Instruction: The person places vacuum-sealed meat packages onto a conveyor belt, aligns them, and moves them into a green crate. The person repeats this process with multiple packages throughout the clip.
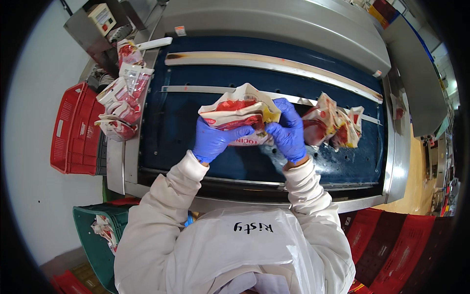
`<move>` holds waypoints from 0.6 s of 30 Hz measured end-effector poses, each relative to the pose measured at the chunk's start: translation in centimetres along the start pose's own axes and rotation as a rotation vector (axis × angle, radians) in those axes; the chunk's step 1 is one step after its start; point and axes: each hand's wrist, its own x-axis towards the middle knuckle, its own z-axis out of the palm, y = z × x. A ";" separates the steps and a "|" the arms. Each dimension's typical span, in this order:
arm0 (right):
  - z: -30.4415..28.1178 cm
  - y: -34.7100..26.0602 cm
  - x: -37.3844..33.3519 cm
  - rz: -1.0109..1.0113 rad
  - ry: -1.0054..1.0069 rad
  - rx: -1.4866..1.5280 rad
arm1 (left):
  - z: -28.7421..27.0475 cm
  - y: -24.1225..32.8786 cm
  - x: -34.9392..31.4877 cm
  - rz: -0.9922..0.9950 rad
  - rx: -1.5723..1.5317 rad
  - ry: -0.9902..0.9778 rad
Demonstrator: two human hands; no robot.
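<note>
A glossy plastic pouch printed in cream, red and yellow is held up between two gloved hands, over the middle of a dark blue flat machine bed. The left hand in a blue-violet glove is closed on the pouch's left lower part, its thumb laid across the near face; the right hand in a matching glove grips the right edge, thumb and fingers drawn together there. The fingers behind the pouch are hidden. The pouch's upper edge is creased and flared; whether the red below it is content or print is hard to tell.

To the right, similar crumpled pouches with dark red content lie on the bed, overlapping so that their number is unclear. More red-and-white plastic packs are heaped along the bed's left side.

Beside that heap stands a red perforated plastic crate, its inside barely visible. Lower left, a deep green plastic bin holds crumpled white-and-red packaging; the person's white sleeve hides part of the bin. At lower right, red plastic crates are cut off by the dark fisheye rim.
</note>
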 end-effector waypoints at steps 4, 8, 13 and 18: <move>3.0 4.0 1.9 0.100 -0.072 0.028 | -7.4 -0.6 1.3 0.102 -0.129 -0.152; 5.3 16.8 -2.4 0.509 0.188 0.275 | -15.2 -8.8 -0.2 -0.080 0.319 0.013; 10.0 15.5 3.7 0.514 0.310 0.331 | -19.2 -5.7 3.7 -0.125 0.357 0.042; 10.7 17.0 12.0 0.164 0.132 -0.322 | -24.1 -5.6 13.1 -0.026 0.243 0.123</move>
